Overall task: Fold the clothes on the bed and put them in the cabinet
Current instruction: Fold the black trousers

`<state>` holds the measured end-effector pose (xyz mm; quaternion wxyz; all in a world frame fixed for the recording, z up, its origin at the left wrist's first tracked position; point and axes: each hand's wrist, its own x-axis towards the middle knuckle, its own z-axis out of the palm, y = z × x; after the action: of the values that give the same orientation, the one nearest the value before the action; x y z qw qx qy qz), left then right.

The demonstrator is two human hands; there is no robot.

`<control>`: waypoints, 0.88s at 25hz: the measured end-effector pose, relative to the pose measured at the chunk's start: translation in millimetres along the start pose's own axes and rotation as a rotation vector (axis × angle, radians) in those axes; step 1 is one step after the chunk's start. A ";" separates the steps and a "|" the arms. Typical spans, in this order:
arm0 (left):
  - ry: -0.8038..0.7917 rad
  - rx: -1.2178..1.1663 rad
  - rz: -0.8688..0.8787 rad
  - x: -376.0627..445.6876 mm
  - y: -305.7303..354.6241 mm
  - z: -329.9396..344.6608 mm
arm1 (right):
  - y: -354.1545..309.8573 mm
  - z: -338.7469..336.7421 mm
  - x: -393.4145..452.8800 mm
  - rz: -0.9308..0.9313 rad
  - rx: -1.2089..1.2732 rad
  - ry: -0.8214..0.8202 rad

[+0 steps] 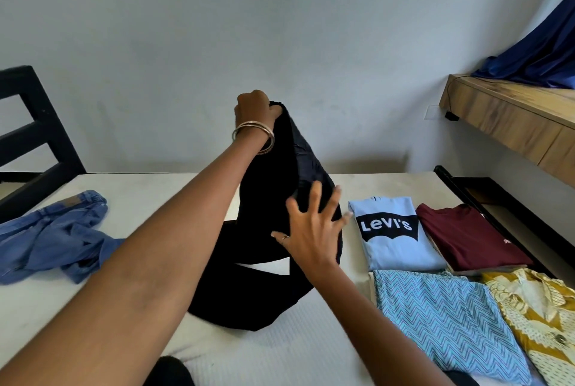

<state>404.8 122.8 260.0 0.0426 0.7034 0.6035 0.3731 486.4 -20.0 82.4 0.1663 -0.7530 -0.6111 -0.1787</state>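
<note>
A black garment (pixel 264 230) hangs in the middle of the white bed (pixel 149 211), its top lifted and its lower part trailing on the mattress. My left hand (pixel 253 109), with bangles at the wrist, is shut on the garment's upper end, held high. My right hand (pixel 314 227) has its fingers spread and rests flat against the garment's right side. Crumpled blue jeans (pixel 53 233) lie unfolded at the bed's left. Folded on the right lie a light blue Levi's shirt (pixel 395 233), a maroon shirt (pixel 466 236), a blue zigzag garment (pixel 441 320) and a yellow patterned shirt (pixel 541 314).
A black bed frame end (pixel 34 143) stands at the left. A wooden shelf (pixel 510 118) juts from the right wall with dark blue cloth (pixel 541 56) on it. A dark frame edge (pixel 491 208) runs along the bed's right side. A white wall stands behind.
</note>
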 end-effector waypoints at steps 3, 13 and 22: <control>0.027 0.056 0.056 8.7 -29.9 -8.3 | 55.9 -4.9 4.4 0.076 0.033 -0.098; -0.399 -0.049 0.307 13.2 -73.9 -35.5 | 204.9 -104.7 111.0 0.225 1.159 -0.237; 0.215 -0.650 0.345 32.7 -30.0 -101.4 | 171.6 -216.8 174.0 0.060 1.436 0.367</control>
<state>321.7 120.1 333.0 0.1364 0.7013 0.3273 0.6184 673.1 -5.8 350.0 0.7220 -0.4333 -0.5191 0.1464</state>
